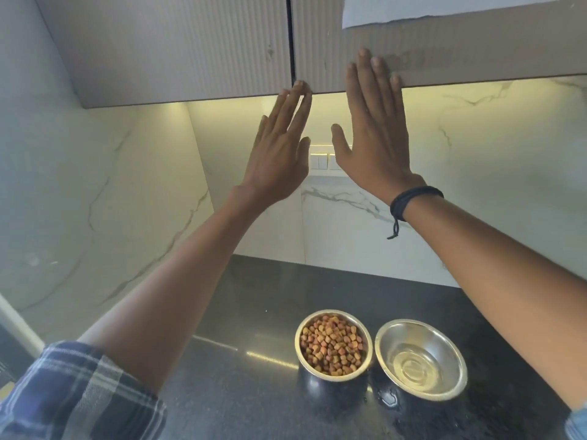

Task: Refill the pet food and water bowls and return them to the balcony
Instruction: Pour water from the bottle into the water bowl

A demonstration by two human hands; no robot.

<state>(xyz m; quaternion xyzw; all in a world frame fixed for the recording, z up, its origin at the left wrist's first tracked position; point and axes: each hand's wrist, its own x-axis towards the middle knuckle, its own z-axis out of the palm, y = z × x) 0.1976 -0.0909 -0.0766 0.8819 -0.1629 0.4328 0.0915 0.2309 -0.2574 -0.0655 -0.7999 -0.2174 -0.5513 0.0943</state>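
Two steel bowls stand side by side on the black counter (254,312). The food bowl (333,345) on the left is filled with brown kibble. The water bowl (421,359) on the right holds clear water. Both my hands are raised well above them toward the grey ribbed wall cabinet. My right hand (374,131) lies flat, fingers apart, on the lower edge of the right cabinet door (444,52). My left hand (279,147) is open, its fingertips touching the bottom edge of that door near the gap between the doors. Neither hand holds anything.
The left cabinet door (174,49) is shut. A white marble backsplash with a switch plate (319,161) runs behind the counter. A few water drops (388,398) lie in front of the water bowl. A white paper (444,7) hangs on the right door.
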